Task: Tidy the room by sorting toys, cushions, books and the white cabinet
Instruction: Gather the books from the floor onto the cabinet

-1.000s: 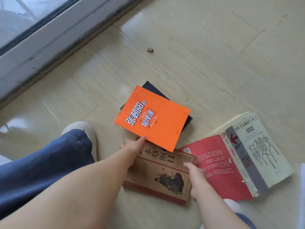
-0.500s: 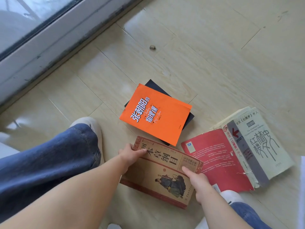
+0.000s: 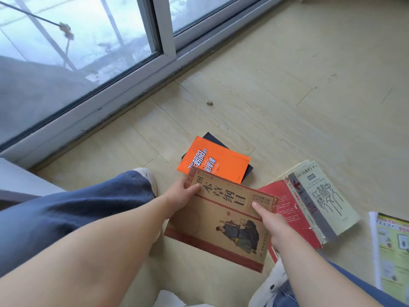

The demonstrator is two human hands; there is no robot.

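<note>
Tan paper-covered book (image 3: 223,220), gripped by left hand (image 3: 179,196), right hand (image 3: 273,224)

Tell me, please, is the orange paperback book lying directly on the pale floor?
No, the orange paperback book rests on top of a dark flat book.

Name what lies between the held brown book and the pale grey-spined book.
A red book lies between the brown book and the pale book; head view.
</note>
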